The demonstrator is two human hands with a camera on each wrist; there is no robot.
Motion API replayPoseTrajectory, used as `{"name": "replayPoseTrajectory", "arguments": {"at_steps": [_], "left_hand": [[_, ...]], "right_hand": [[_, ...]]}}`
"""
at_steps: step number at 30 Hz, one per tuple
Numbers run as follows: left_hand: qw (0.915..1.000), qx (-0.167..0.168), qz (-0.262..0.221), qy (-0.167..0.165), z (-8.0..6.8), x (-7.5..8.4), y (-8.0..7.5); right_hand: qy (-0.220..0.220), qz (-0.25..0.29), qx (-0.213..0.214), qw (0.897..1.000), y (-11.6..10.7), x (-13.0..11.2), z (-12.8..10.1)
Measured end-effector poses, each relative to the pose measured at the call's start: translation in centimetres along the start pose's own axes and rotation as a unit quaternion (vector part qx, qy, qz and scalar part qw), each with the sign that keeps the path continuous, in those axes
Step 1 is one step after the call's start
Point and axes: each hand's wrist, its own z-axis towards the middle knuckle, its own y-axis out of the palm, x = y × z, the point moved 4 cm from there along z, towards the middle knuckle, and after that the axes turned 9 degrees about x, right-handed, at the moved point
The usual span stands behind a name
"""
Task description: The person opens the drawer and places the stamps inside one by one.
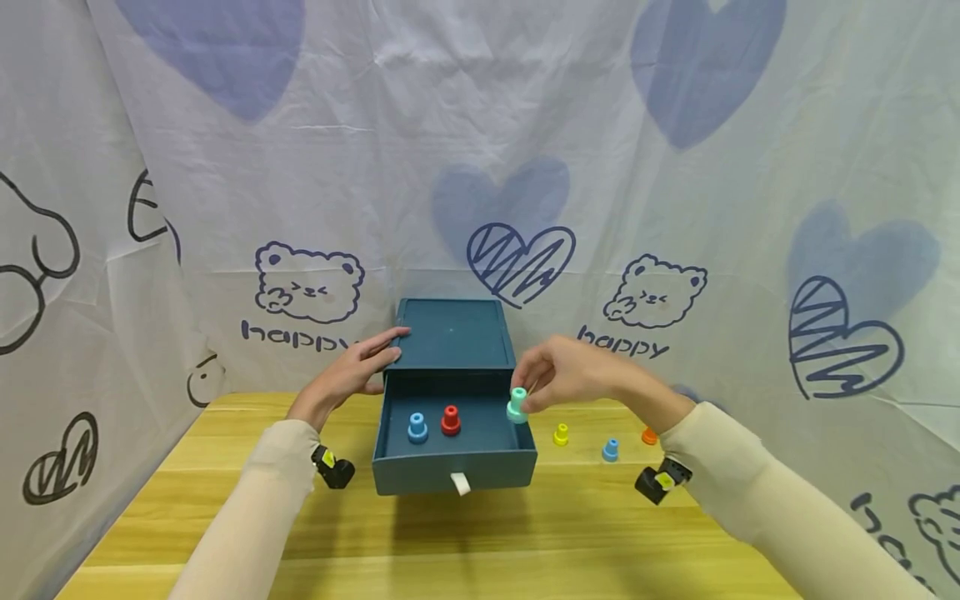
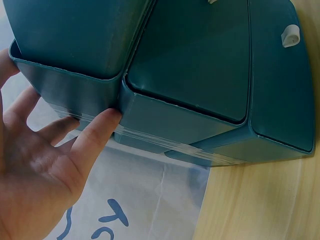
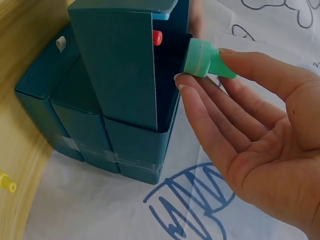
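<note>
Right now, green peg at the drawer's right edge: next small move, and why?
Probably shift the right hand a little left and lower the green peg into the open drawer. The peg sits pinched over the drawer's right wall, not clearly inside; the blue peg and red peg already stand there, and the left hand steadies the box.

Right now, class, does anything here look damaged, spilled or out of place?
Nothing looks damaged or spilled. Three small pegs, yellow, blue and orange, sit loose on the table beside the open drawer.
</note>
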Motion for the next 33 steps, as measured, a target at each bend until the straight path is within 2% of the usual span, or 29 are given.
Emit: {"name": "replayPoseTrajectory", "arguments": {"at_steps": [11, 19, 26, 33], "left_hand": [[1.0000, 0.003, 0.000, 0.001, 0.0, 0.2, 0.0], [1.0000, 0.003, -0.004, 0.002, 0.0, 0.3, -0.1], [1.0000, 0.005, 0.002, -0.001, -0.1, 0.1, 0.0], [1.0000, 0.003, 0.004, 0.000, -0.1, 0.1, 0.0]], "right_hand": [[-0.001, -0.036, -0.014, 0.999, 1.0, -0.8, 1.8], [-0.006, -0.031, -0.036, 0.999, 1.6, -1.1, 2.7], [-0.021, -0.050, -0.055, 0.997, 2.4, -1.0, 3.4], [-0.016, -0.059, -0.056, 0.997, 3.3, -0.9, 3.8]]}}
